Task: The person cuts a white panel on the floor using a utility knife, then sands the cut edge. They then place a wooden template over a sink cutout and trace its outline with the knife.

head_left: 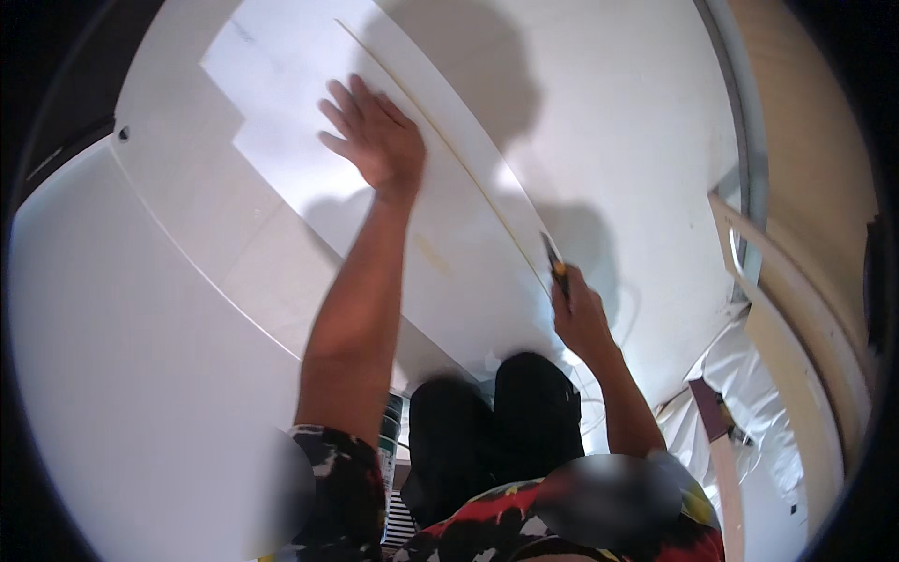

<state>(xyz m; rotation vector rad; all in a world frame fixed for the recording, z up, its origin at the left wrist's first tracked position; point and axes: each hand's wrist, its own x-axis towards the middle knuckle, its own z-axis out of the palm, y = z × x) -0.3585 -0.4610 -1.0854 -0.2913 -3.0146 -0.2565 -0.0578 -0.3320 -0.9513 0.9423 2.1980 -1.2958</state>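
Note:
A long white board (281, 103) lies diagonally on a pale surface, with a thin yellowish line (427, 124) running along its length near the right edge. My left hand (375, 131) rests spread on the board left of that line, fingers apart, holding nothing. My right hand (582, 314) grips a utility knife (560, 269) with a black and yellow body, its blade end pointing up the board, at the board's right edge near the lower end of the line.
My dark-clad knees (524, 403) are at the board's lower end. A large white panel (122, 356) spans the left. Wooden boards (796, 318) stand at the right beside crumpled white plastic sheeting (749, 370). A dark container (390, 421) sits beside my left arm.

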